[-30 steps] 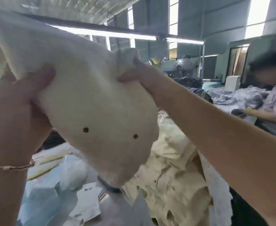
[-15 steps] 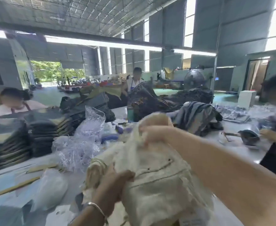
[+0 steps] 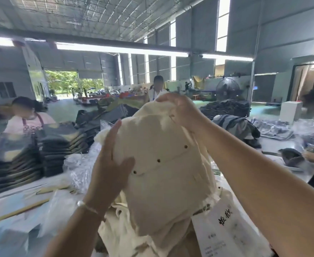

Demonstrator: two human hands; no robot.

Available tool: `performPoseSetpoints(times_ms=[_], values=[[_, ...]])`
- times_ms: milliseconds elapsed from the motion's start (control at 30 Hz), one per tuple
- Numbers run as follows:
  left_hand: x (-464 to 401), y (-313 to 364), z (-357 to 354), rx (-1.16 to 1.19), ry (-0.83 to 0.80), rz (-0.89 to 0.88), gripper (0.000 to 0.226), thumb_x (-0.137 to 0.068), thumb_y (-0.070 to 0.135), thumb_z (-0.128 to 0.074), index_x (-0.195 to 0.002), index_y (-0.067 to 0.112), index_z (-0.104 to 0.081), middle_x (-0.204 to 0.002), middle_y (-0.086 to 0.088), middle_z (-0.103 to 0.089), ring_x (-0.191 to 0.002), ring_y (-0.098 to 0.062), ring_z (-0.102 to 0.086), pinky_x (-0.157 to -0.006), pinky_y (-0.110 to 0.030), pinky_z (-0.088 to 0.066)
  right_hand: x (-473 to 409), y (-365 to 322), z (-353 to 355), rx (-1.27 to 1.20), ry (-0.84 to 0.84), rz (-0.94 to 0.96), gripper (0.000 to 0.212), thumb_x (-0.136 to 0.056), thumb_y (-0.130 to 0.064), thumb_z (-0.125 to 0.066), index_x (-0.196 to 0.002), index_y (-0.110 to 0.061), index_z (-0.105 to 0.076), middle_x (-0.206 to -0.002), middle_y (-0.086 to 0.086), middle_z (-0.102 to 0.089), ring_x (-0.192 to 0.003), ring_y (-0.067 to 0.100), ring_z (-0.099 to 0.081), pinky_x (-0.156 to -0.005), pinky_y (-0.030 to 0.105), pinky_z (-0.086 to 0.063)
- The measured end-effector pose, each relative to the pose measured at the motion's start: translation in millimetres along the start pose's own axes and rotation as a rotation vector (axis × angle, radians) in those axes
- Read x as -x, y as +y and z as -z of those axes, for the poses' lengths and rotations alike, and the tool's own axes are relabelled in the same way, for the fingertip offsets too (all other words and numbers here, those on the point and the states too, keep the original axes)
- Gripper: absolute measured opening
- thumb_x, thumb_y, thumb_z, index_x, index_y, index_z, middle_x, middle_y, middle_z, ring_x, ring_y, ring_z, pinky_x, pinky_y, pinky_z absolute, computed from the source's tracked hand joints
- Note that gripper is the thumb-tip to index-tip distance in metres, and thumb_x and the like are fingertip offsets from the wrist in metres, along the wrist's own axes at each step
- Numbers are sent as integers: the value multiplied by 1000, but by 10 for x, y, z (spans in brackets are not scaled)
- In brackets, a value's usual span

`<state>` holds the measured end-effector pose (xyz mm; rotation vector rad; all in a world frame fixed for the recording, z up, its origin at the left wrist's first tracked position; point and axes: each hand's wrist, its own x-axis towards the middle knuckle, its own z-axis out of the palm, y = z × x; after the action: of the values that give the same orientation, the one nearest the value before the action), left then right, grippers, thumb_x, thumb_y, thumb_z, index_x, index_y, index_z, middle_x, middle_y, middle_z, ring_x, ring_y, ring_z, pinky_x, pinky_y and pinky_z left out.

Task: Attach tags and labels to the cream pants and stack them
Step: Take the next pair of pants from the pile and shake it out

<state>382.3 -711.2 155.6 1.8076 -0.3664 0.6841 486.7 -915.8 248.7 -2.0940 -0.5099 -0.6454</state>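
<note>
Both hands hold cream pants (image 3: 161, 173) aloft: right hand (image 3: 178, 110) pinching, left hand (image 3: 109, 164) clasping

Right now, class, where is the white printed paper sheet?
In the head view the white printed sheet lies at lower right, tucked beside the cream pants and under the right forearm.

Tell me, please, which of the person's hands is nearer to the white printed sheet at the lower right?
Left. The left hand grips the cream pants low at their left side, above and left of the printed sheet; the right hand pinches the pants' top edge, far higher.
</note>
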Motion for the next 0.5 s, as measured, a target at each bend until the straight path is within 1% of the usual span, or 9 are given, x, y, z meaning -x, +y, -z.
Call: performPoseSetpoints(times_ms=[67, 133, 167, 233, 267, 333, 400, 433, 500], values=[[338, -41, -100, 15, -62, 90, 89, -61, 22, -65, -131, 67, -32, -91, 33, -61, -56, -10, -63, -46, -42, -55, 33, 52, 12, 59, -154, -89, 47, -89, 6, -46, -113, -29, -65, -121, 4, -57, -103, 25, -62, -86, 38, -54], [599, -138, -262, 280, -167, 323, 88, -55, 33, -69, -131, 64, -37, -77, 6, -67, -44, -28, -58, -38, -33, -47, 178, 232, -158, 297, -467, -200, 41, -95, -2, -48, -133, -16, -54, -136, 10, -50, -122, 27, -52, -101, 34, -41], [639, -240, -329, 338, -151, 430, 84, -56, 39, -70, -131, 60, -41, -78, -5, -66, -46, -31, -59, -39, -30, -44, 310, 330, -276, 458, -624, -246, 45, -96, -14, -53, -141, -15, -45, -143, 10, -45, -129, 27, -45, -106, 31, -35], [528, -425, -365, 323, -69, 636, 70, -63, 57, -64, -131, 47, -51, -102, -12, -66, -76, -39, -67, -49, -35, -50, 553, 500, -464, 660, -818, -346, 64, -93, -41, -58, -149, -21, -33, -150, 4, -38, -134, 24, -40, -108, 28, -30], [460, -488, -341, 333, -25, 731, 65, -68, 62, -62, -127, 37, -58, -110, -14, -66, -90, -37, -66, -62, -42, -55, 629, 565, -530, 690, -836, -386, 68, -91, -47, -58, -149, -22, -32, -150, 3, -40, -133, 23, -41, -107, 28, -32], [363, -615, -234, 322, 34, 800, 50, -78, 57, -63, -116, 25, -65, -115, -19, -66, -101, -30, -63, -87, -51, -54, 661, 595, -570, 737, -760, -319, 58, -93, -36, -58, -145, -19, -39, -142, 4, -49, -126, 25, -49, -99, 28, -37], [263, -663, -177, 231, 7, 734, 40, -78, 38, -72, -114, 26, -60, -120, -14, -63, -106, -28, -62, -92, -43, -52, 605, 574, -551, 734, -616, -228, 46, -94, -14, -48, -140, -20, -47, -134, 4, -55, -118, 26, -54, -93, 27, -42], [211, -622, -169, 246, -19, 704, 52, -72, 28, -75, -120, 27, -56, -122, -11, -61, -106, -25, -62, -88, -39, -52, 582, 541, -524, 681, -544, -201, 48, -93, -8, -44, -137, -24, -52, -133, 3, -56, -117, 24, -55, -93, 27, -42], [94, -544, -152, 229, -22, 580, 84, -60, 22, -70, -138, 34, -42, -127, -1, -55, -110, -18, -59, -94, -36, -51, 519, 466, -451, 553, -397, -159, 51, -91, -8, -43, -130, -36, -57, -135, -3, -56, -120, 21, -54, -94, 26, -40]])
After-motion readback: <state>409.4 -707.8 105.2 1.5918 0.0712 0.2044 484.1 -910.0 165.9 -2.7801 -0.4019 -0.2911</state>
